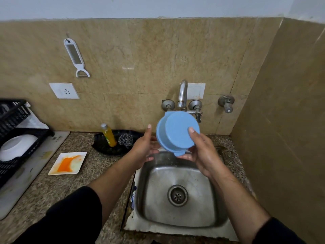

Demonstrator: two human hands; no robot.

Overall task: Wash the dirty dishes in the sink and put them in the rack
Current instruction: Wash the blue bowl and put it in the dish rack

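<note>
The table [98, 166], speckled stone, carries a steel sink [179, 217] at its right end and a black rack [15, 138] at its left edge, well apart, so any carry between them crosses bare stone where a wet dish could fall. A white bowl [16, 147] already sits in the rack. The stained square plate [67, 163] lies between them near the table's middle, unwashed, and could be overlooked. Above the sink's back edge, under the tap [182, 93], the blue bowl [175, 132] is tilted bottom-up. The right hand [204, 155] is the grip pinching its rim, thumb on the base; the left hand [146, 148] is spread, touching its side. Wet fingers on smooth plastic could slip.
</note>
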